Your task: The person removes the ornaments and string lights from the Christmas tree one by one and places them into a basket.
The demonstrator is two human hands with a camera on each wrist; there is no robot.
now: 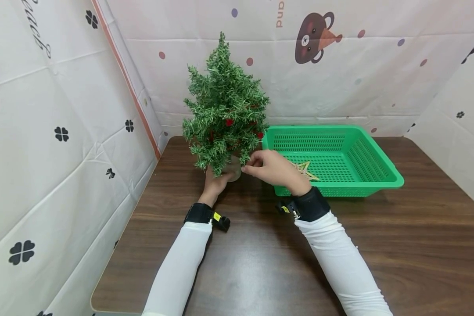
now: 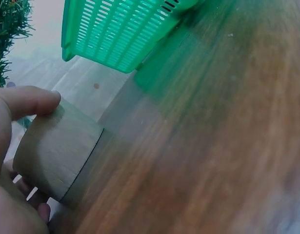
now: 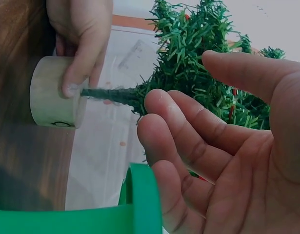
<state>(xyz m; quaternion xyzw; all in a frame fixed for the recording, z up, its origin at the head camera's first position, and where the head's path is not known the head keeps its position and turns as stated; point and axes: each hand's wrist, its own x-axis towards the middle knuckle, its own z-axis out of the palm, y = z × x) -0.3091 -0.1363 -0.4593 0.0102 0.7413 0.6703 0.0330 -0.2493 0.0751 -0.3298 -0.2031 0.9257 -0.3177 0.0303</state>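
A small artificial Christmas tree [image 1: 225, 96] stands upright at the back of the table, with a few red ornaments [image 1: 229, 122] among its lower branches. Its pale round base [image 2: 59, 146] is gripped by my left hand [image 1: 214, 182], the thumb over the top rim and the fingers around the far side. My right hand [image 1: 274, 169] is beside the lower branches, right of the trunk [image 3: 110, 94]. In the right wrist view its fingers are relaxed and slightly bent, the thumb apart from them, with nothing between.
A green plastic basket [image 1: 379, 188] stands right of the tree, partly behind my right hand. Inside it lies a gold star [image 1: 309, 170]. The brown wooden table [image 1: 253, 263] meets a patterned wall covering [image 1: 339, 87] behind and at the left.
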